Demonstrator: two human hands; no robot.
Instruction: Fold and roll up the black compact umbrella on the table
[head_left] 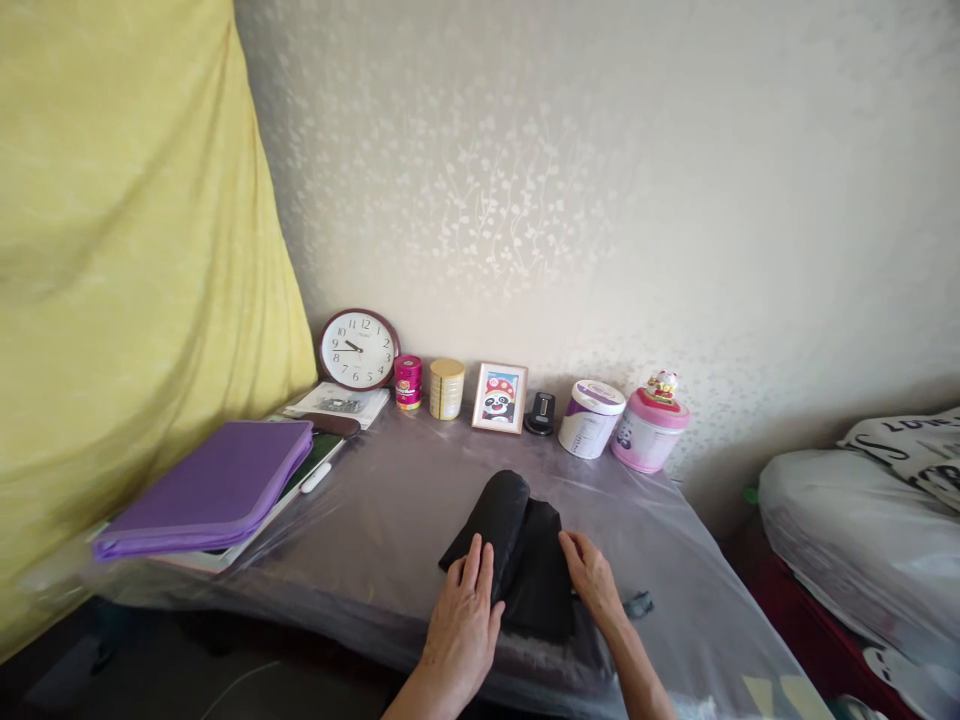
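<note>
A black cloth-like item (541,570) lies near the front edge of the table, with a rounded, rolled or folded part on its left side. My left hand (466,610) rests on the lower left of that rounded part, its fingers stretched out. At the item's right edge, my right hand (589,572) has its fingertips closed on the black material. A small dark crumpled thing (639,604) lies just right of my right wrist.
Plastic covers the table (375,500). A purple folder (210,480) lies at the left. Along the wall stand a clock (360,349), tins, a framed panda picture (499,398) and tubs (592,418). Wrapped bedding (862,510) is at the right.
</note>
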